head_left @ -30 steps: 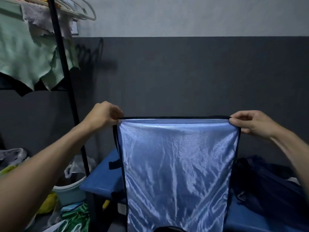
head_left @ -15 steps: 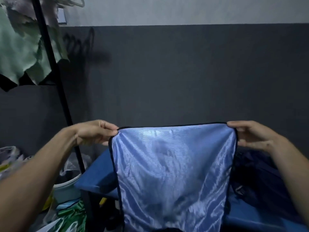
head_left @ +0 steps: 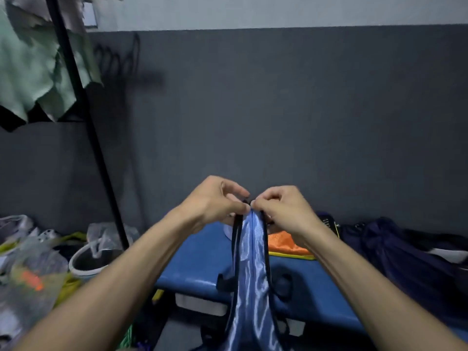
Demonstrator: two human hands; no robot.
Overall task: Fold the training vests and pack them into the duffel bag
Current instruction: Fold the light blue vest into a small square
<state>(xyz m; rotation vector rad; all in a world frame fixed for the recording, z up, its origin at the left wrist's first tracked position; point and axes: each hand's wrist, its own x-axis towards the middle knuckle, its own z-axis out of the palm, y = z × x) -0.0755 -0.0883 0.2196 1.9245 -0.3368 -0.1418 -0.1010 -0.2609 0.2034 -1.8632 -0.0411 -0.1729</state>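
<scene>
A shiny light-blue training vest (head_left: 250, 269) with black trim hangs folded in half lengthwise in front of me. My left hand (head_left: 215, 201) and my right hand (head_left: 281, 209) meet at its top, each pinching a corner, fingertips nearly touching. The vest drops down over the blue table (head_left: 200, 257). An orange vest with yellow edging (head_left: 285, 243) lies on the table behind my right wrist. A dark navy duffel bag (head_left: 395, 252) sits on the table's right side.
A black rack pole (head_left: 88, 127) slants up at left with pale green cloth (head_left: 27, 69) hanging from it. A white bucket (head_left: 88, 262) and plastic bags (head_left: 27, 272) crowd the floor at lower left. A dark grey wall stands close behind.
My hands, which held the vest stretched wide by its top corners, have come together, folding the vest in half. The orange vest behind it has come into sight.
</scene>
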